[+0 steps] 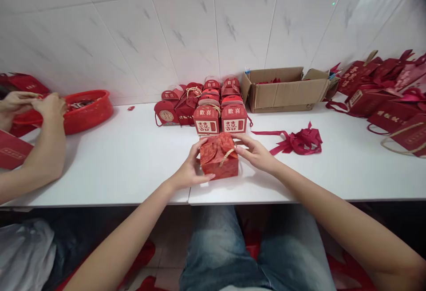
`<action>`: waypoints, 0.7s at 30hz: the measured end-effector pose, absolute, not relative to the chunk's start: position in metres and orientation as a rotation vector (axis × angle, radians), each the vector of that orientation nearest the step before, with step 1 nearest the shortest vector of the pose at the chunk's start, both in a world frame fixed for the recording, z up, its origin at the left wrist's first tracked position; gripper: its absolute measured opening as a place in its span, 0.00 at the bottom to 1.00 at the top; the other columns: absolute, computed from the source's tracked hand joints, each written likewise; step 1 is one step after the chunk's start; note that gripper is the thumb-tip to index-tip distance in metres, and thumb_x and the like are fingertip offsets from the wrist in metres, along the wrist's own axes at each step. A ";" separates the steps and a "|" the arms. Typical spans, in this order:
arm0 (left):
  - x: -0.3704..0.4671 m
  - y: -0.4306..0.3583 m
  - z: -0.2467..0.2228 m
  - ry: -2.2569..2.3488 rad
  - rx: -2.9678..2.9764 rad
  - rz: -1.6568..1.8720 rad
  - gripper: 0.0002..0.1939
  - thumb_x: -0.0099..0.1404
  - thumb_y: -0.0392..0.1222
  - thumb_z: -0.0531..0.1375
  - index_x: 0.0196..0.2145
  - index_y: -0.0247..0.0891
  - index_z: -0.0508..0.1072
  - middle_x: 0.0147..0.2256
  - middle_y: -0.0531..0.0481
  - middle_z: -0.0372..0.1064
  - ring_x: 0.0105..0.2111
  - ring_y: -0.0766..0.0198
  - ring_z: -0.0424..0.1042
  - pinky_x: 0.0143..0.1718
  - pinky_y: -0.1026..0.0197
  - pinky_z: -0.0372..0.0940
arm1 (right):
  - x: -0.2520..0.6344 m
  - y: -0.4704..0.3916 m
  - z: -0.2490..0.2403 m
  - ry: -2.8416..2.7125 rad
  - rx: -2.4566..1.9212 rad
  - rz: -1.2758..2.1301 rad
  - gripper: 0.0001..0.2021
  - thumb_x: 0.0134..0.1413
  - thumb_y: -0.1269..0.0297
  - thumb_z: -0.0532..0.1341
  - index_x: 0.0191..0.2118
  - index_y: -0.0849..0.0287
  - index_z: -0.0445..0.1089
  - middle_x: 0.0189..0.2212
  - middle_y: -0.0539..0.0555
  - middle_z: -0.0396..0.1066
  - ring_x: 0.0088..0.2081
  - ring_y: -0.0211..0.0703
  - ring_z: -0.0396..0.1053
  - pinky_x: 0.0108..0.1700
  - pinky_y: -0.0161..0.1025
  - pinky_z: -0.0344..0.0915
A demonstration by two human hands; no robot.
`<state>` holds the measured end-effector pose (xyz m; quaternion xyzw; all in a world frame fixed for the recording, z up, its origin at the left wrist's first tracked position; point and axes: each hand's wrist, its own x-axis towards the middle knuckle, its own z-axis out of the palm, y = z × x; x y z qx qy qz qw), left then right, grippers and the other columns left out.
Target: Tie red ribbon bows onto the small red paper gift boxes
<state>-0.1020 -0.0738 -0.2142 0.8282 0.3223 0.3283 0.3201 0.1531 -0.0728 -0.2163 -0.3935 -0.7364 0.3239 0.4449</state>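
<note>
A small orange-red gift box (219, 164) with curved top flaps and a gold cord handle sits on the white table in front of me. My left hand (192, 167) grips its left side, thumb along the lower front. On the other side, my right hand (254, 151) touches the upper right edge near the gold cord, its fingers reaching behind the box. Right behind stand red "double happiness" gift boxes (206, 120) in rows. A heap of dark red ribbon (302, 141) lies to the right of my right hand.
An opened cardboard box (282, 98) stands against the tiled wall. Many red gift boxes and bags (382, 109) crowd the right end. At left, a co-worker's hands (49, 104) work beside a red plastic basin (88, 116). The table's front edge (133, 204) runs near my forearms.
</note>
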 end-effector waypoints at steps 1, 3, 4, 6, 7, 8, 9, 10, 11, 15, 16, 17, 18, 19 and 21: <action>-0.094 -0.073 -0.219 0.837 2.183 0.908 0.49 0.54 0.43 0.67 0.65 0.47 0.43 0.65 0.40 0.39 0.64 0.43 0.46 0.59 0.44 0.58 | 0.154 -0.077 -0.215 -1.775 -0.973 0.800 0.24 0.58 0.48 0.56 0.56 0.56 0.64 0.53 0.59 0.66 0.50 0.46 0.68 0.43 0.40 0.72; -0.084 -0.070 -0.228 0.828 2.171 0.958 0.52 0.52 0.43 0.68 0.65 0.48 0.41 0.64 0.40 0.40 0.63 0.44 0.48 0.58 0.45 0.60 | 0.158 -0.087 -0.214 -1.671 -1.004 0.772 0.21 0.54 0.48 0.59 0.48 0.58 0.69 0.50 0.59 0.68 0.47 0.46 0.69 0.41 0.39 0.72; -0.082 -0.069 -0.231 0.829 2.153 0.962 0.53 0.52 0.44 0.69 0.66 0.49 0.40 0.64 0.40 0.41 0.63 0.44 0.50 0.57 0.45 0.61 | 0.161 -0.092 -0.214 -1.637 -1.030 0.758 0.20 0.55 0.48 0.58 0.44 0.58 0.71 0.46 0.59 0.70 0.44 0.45 0.70 0.39 0.39 0.71; -0.082 -0.066 -0.234 0.820 2.105 0.952 0.54 0.51 0.44 0.69 0.66 0.51 0.40 0.64 0.41 0.42 0.61 0.44 0.53 0.55 0.46 0.63 | 0.164 -0.101 -0.216 -1.635 -1.069 0.751 0.19 0.58 0.46 0.54 0.38 0.59 0.70 0.38 0.57 0.72 0.39 0.42 0.70 0.37 0.39 0.70; -0.082 -0.065 -0.234 0.806 2.083 0.950 0.54 0.51 0.44 0.69 0.66 0.51 0.40 0.65 0.42 0.42 0.61 0.45 0.53 0.56 0.46 0.63 | 0.166 -0.105 -0.217 -1.653 -1.078 0.754 0.20 0.59 0.46 0.52 0.35 0.59 0.69 0.35 0.55 0.72 0.37 0.41 0.70 0.37 0.38 0.69; -0.083 -0.065 -0.234 0.786 2.062 0.953 0.54 0.51 0.43 0.69 0.66 0.51 0.39 0.65 0.43 0.42 0.62 0.45 0.53 0.57 0.46 0.62 | 0.166 -0.109 -0.219 -1.681 -1.084 0.757 0.21 0.61 0.46 0.50 0.34 0.59 0.68 0.32 0.54 0.72 0.34 0.40 0.69 0.36 0.38 0.68; -0.084 -0.064 -0.234 0.765 2.038 0.961 0.55 0.51 0.44 0.69 0.66 0.51 0.39 0.65 0.43 0.42 0.62 0.46 0.53 0.58 0.47 0.61 | 0.166 -0.112 -0.221 -1.720 -1.090 0.758 0.22 0.62 0.47 0.48 0.32 0.59 0.67 0.29 0.53 0.71 0.32 0.39 0.69 0.36 0.37 0.67; -0.084 -0.064 -0.234 0.746 2.010 0.967 0.55 0.51 0.44 0.69 0.66 0.51 0.39 0.66 0.44 0.42 0.62 0.47 0.52 0.59 0.47 0.59 | 0.165 -0.115 -0.223 -1.770 -1.097 0.757 0.23 0.63 0.48 0.46 0.30 0.59 0.67 0.27 0.52 0.70 0.30 0.38 0.68 0.35 0.36 0.66; -0.084 -0.063 -0.234 0.734 1.978 0.972 0.55 0.51 0.44 0.69 0.67 0.51 0.38 0.66 0.44 0.43 0.62 0.47 0.52 0.59 0.47 0.59 | 0.163 -0.117 -0.225 -1.825 -1.106 0.750 0.23 0.64 0.49 0.45 0.28 0.59 0.66 0.25 0.52 0.70 0.29 0.38 0.67 0.35 0.36 0.65; -0.084 -0.058 -0.238 0.715 1.847 0.975 0.59 0.52 0.46 0.68 0.67 0.52 0.31 0.67 0.42 0.42 0.62 0.47 0.54 0.59 0.46 0.59 | 0.155 -0.118 -0.230 -2.009 -1.174 0.655 0.17 0.64 0.57 0.48 0.28 0.58 0.63 0.24 0.50 0.67 0.26 0.38 0.63 0.32 0.36 0.59; -0.085 -0.057 -0.239 0.708 1.829 0.981 0.60 0.52 0.46 0.68 0.66 0.51 0.29 0.67 0.42 0.40 0.63 0.47 0.53 0.59 0.45 0.58 | 0.153 -0.118 -0.231 -2.039 -1.189 0.626 0.15 0.63 0.58 0.49 0.29 0.58 0.63 0.24 0.50 0.66 0.26 0.38 0.63 0.32 0.36 0.58; -0.086 -0.056 -0.240 0.701 1.821 0.990 0.60 0.52 0.47 0.68 0.66 0.51 0.27 0.68 0.42 0.38 0.63 0.47 0.52 0.60 0.45 0.56 | 0.152 -0.117 -0.231 -2.066 -1.195 0.601 0.13 0.63 0.59 0.50 0.29 0.58 0.63 0.24 0.50 0.66 0.26 0.38 0.62 0.31 0.35 0.57; -0.087 -0.055 -0.241 0.694 1.822 0.997 0.61 0.52 0.47 0.69 0.66 0.50 0.27 0.68 0.42 0.36 0.64 0.47 0.50 0.61 0.46 0.54 | 0.151 -0.117 -0.231 -2.093 -1.193 0.580 0.12 0.62 0.59 0.51 0.30 0.58 0.63 0.24 0.50 0.66 0.25 0.38 0.61 0.30 0.35 0.56; -0.088 -0.054 -0.241 0.689 1.829 1.002 0.61 0.52 0.47 0.69 0.66 0.49 0.27 0.68 0.42 0.35 0.65 0.48 0.48 0.62 0.46 0.52 | 0.151 -0.116 -0.230 -2.117 -1.183 0.561 0.11 0.61 0.59 0.52 0.29 0.58 0.62 0.24 0.50 0.65 0.25 0.38 0.61 0.30 0.35 0.56; -0.089 -0.053 -0.240 0.687 1.842 1.002 0.61 0.51 0.48 0.69 0.67 0.48 0.28 0.68 0.42 0.35 0.66 0.49 0.44 0.64 0.47 0.48 | 0.151 -0.117 -0.229 -2.151 -1.145 0.521 0.12 0.59 0.56 0.55 0.28 0.58 0.62 0.25 0.51 0.65 0.26 0.39 0.61 0.30 0.36 0.56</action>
